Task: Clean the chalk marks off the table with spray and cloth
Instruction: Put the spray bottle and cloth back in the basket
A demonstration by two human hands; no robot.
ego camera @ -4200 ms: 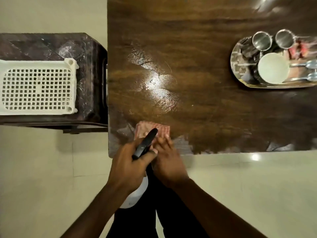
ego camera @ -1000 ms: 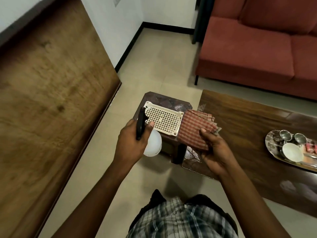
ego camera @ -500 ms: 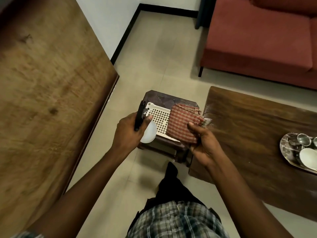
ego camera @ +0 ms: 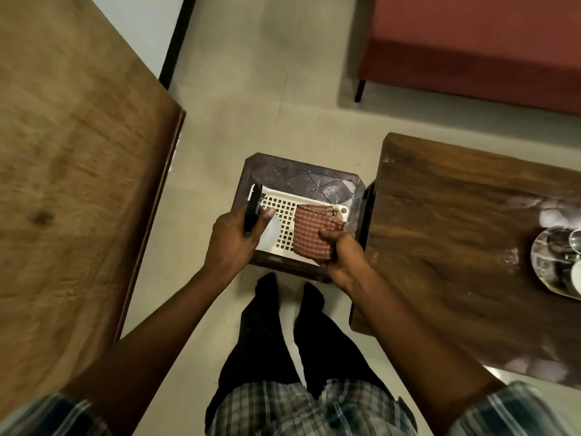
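- Left hand (ego camera: 234,243) curls round the spray bottle (ego camera: 271,237) over the perforated tray's (ego camera: 284,215) left edge, probably for stowing.
- Right hand (ego camera: 344,259) pinches the checked cloth (ego camera: 312,239) at its right edge, off the table (ego camera: 456,231).

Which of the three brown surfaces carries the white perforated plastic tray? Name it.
The small dark stool in the middle, between the large light wooden tabletop and the dark wooden table bearing a steel tray.

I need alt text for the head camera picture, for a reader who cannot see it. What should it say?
Seen from above, a person's left hand holds a spray bottle and the right hand holds a checked cloth over a white basket on a small stool. A dark wooden table stands at right.
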